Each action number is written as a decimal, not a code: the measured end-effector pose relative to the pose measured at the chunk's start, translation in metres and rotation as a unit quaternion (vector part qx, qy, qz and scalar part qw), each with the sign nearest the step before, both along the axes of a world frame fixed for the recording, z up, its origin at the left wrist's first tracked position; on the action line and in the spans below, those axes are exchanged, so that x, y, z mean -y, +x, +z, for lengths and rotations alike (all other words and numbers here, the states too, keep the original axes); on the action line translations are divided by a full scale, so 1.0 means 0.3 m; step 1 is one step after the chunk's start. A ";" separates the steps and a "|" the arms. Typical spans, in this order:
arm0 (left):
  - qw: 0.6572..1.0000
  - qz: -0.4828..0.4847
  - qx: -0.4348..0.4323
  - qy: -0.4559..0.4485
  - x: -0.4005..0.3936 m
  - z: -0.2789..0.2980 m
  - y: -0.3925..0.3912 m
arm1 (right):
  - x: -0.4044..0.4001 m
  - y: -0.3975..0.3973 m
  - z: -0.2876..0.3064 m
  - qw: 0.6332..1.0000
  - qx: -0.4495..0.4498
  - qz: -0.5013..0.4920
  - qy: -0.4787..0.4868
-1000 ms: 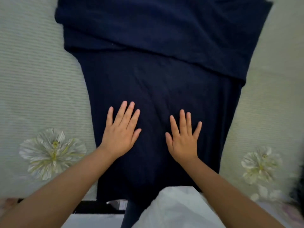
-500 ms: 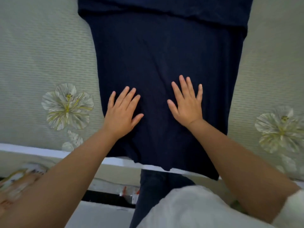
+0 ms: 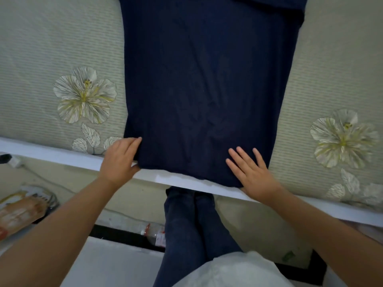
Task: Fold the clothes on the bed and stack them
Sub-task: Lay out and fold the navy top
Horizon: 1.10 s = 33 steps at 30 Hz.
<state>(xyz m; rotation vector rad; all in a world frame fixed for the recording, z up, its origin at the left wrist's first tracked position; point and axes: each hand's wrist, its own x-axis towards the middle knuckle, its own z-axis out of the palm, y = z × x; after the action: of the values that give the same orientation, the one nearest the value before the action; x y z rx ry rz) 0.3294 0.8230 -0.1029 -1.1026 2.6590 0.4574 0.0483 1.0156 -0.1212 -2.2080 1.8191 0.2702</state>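
Both your hands have slid back from mid-cloth to the hem: your left hand [image 3: 120,160] pinches the near-left corner, your right hand [image 3: 251,172] lies flat by the near-right. The navy garment [image 3: 203,83] runs lengthwise away from you across the bed [image 3: 41,48].

the navy garment [image 3: 205,83] is matt, soft knit cloth with faint creases. the bed cover [image 3: 41,48] is pale ribbed fabric with embroidered flowers [image 3: 85,95]. the bottle [image 3: 153,233] looks clear plastic.
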 end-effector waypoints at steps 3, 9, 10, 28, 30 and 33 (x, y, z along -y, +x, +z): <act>0.998 -0.015 -0.065 -0.018 0.025 0.026 -0.007 | 0.008 -0.032 0.028 0.999 0.037 -0.033 -0.022; 0.991 -0.003 0.091 -0.095 0.092 0.107 0.118 | -0.083 -0.106 0.102 0.992 -0.001 -0.096 -0.077; 0.984 0.029 0.142 -0.108 0.091 0.120 0.162 | -0.104 -0.110 0.118 0.992 -0.015 -0.106 -0.070; 0.973 0.011 0.220 -0.071 -0.099 -0.075 0.079 | -0.094 0.055 0.071 0.950 -0.129 -0.159 0.238; 0.988 0.030 0.142 -0.059 -0.080 -0.072 0.080 | -0.083 0.051 0.086 0.948 -0.108 -0.175 0.244; 0.992 -0.006 0.105 -0.065 -0.054 -0.062 0.102 | -0.084 0.031 0.112 0.948 -0.072 -0.197 0.237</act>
<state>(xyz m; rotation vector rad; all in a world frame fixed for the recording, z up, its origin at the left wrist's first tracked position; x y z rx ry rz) 0.3600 0.8391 -0.1214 -1.1037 2.5372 0.1560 0.0576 1.0407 -0.0876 -1.5012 1.9635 0.7114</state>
